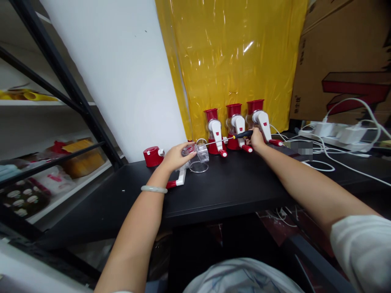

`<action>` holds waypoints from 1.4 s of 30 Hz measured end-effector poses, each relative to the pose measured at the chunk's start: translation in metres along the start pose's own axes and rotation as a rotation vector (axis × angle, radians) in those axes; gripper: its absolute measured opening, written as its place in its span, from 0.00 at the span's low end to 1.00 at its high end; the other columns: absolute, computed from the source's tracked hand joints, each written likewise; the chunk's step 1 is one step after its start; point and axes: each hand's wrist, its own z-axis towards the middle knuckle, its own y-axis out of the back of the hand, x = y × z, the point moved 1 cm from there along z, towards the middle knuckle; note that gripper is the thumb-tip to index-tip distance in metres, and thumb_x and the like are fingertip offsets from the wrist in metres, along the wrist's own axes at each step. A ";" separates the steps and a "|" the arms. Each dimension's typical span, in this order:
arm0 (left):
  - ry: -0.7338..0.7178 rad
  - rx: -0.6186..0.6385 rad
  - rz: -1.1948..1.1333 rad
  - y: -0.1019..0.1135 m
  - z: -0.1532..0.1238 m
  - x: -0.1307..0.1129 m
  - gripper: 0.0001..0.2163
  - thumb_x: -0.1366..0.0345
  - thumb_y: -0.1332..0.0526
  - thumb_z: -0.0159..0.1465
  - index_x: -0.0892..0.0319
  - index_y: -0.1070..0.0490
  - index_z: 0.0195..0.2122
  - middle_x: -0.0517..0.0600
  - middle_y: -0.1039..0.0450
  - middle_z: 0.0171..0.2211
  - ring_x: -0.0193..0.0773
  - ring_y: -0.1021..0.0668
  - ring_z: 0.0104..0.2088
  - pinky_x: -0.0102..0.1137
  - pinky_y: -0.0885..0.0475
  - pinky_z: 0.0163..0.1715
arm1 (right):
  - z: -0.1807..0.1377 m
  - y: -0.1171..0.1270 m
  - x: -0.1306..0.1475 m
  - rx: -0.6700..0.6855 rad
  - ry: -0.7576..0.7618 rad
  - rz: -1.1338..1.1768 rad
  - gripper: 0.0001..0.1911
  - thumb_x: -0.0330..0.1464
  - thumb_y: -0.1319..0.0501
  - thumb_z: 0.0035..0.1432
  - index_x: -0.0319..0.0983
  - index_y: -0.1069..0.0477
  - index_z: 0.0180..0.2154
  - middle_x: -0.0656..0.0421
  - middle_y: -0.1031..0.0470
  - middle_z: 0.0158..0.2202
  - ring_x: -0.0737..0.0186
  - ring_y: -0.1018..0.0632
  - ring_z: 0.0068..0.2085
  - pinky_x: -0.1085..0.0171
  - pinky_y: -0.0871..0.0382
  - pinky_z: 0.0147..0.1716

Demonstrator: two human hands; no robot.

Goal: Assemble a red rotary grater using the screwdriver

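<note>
My left hand (177, 157) is closed around the top of a clear plastic housing (201, 154), the see-through body of a rotary grater, with its round rim down at the tabletop. In my right hand (255, 139) is a screwdriver (243, 134) with a black handle and a yellow ring. Its thin metal shaft points left, and the tip reaches the clear housing; whether it touches a screw I cannot tell. A red base (153, 156) stands left of my left hand. Below that hand lies a white crank (181, 176) with a red grip, partly covered by my wrist.
Behind the screwdriver stand three red-and-white rotary graters (235, 124) against a yellow plastic sheet (235, 53). White cables and a power strip (336, 136) lie at the right, near a cardboard box (345, 53). A black-framed shelf (61, 103) borders the black table (229, 191) at left.
</note>
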 end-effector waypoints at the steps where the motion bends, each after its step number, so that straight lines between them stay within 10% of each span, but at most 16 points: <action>1: -0.003 -0.001 -0.002 0.000 0.000 0.000 0.24 0.49 0.40 0.65 0.52 0.29 0.59 0.53 0.25 0.57 0.49 0.23 0.57 0.46 0.29 0.57 | 0.000 -0.001 0.001 -0.003 -0.012 0.016 0.15 0.41 0.52 0.68 0.42 0.36 0.32 0.65 0.37 0.16 0.68 0.35 0.13 0.69 0.43 0.12; 24: -0.007 -0.002 0.005 0.000 0.000 0.000 0.23 0.50 0.39 0.64 0.53 0.29 0.58 0.54 0.25 0.57 0.49 0.23 0.57 0.46 0.29 0.58 | 0.001 -0.002 0.000 0.001 0.035 -0.050 0.10 0.36 0.46 0.65 0.42 0.36 0.29 0.65 0.38 0.15 0.65 0.33 0.15 0.67 0.41 0.15; 31: 0.000 -0.006 -0.005 0.000 0.000 0.000 0.23 0.50 0.39 0.64 0.52 0.29 0.58 0.53 0.25 0.57 0.49 0.23 0.57 0.46 0.29 0.58 | 0.002 0.001 -0.004 -0.003 0.100 -0.136 0.21 0.50 0.45 0.65 0.42 0.38 0.28 0.66 0.41 0.13 0.66 0.35 0.14 0.68 0.43 0.14; 42: -0.010 -0.007 -0.008 -0.001 0.000 0.002 0.24 0.49 0.39 0.64 0.52 0.29 0.59 0.53 0.25 0.58 0.50 0.23 0.57 0.46 0.29 0.58 | 0.000 -0.001 -0.001 0.003 0.016 -0.088 0.09 0.34 0.49 0.65 0.42 0.34 0.32 0.65 0.35 0.15 0.65 0.32 0.16 0.68 0.38 0.15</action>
